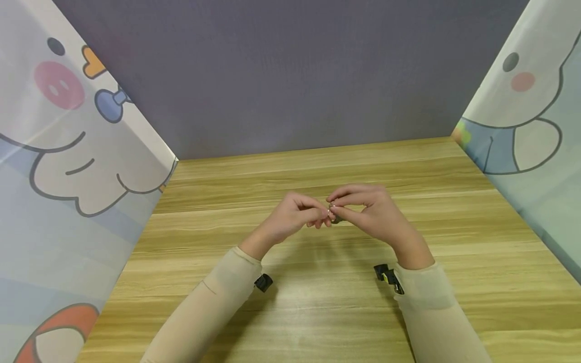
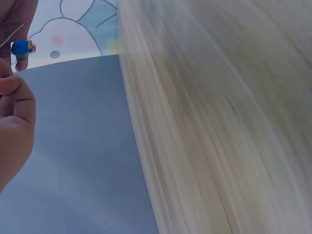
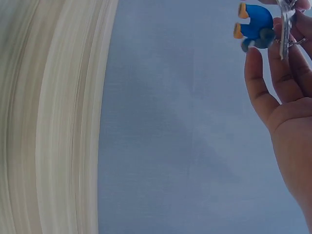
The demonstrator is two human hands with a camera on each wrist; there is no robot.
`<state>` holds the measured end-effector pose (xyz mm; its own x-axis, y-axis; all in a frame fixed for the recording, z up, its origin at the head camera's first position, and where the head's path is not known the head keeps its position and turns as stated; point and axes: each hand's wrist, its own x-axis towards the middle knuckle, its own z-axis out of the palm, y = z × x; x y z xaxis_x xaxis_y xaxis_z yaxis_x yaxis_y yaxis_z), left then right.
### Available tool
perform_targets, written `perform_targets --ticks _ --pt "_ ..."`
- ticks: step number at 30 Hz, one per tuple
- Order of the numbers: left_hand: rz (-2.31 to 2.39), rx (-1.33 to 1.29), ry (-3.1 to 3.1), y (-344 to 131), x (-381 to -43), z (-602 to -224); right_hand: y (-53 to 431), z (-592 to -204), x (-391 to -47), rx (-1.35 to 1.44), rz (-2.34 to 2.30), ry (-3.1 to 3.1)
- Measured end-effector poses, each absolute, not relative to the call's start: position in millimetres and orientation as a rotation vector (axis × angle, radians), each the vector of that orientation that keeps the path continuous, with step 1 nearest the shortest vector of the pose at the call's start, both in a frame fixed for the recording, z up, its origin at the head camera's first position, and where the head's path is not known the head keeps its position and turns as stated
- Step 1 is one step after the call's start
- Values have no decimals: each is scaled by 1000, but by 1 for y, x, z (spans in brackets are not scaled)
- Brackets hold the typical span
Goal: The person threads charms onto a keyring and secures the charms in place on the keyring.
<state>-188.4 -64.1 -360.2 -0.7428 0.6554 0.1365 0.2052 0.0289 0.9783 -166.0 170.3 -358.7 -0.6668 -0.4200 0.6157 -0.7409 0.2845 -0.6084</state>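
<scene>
Both hands meet over the middle of the table, working on a small keychain. From it hangs a blue figurine (image 3: 258, 23) with orange feet, beside a flat silvery piece (image 3: 285, 34) and a thin metal ring (image 3: 298, 42). My left hand (image 1: 290, 214) pinches the keychain between thumb and index finger, its other fingers curled beneath. Facing it, my right hand (image 1: 372, 209) holds the keychain's other side with its fingertips. In the head view the fingers hide most of it. The left wrist view shows the blue figurine (image 2: 20, 47) between the hands.
A wood-grain table (image 1: 317, 312) lies under the hands. Behind it stands a plain grey panel (image 1: 308, 75). Cartoon-printed panels rise on the left (image 1: 68, 242) and the right (image 1: 544, 201). Small black wrist devices (image 1: 388, 278) sit at the sleeves.
</scene>
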Motion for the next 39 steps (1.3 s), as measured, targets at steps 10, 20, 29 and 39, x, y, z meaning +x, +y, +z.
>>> perform_targets --ticks 10,20,29,39 --pt "1728 856 2041 -67 -189 -357 167 -358 -166 1119 1201 -2176" --pt "1187 1912 2856 -68 -189 -362 174 -353 -164 1100 1286 -2375" --pt "733 2293 2957 -71 -188 -355 175 -349 -161 971 1443 -2464" --pt "386 2505 2935 -73 -187 -351 173 -351 -164 1076 1433 -2494"
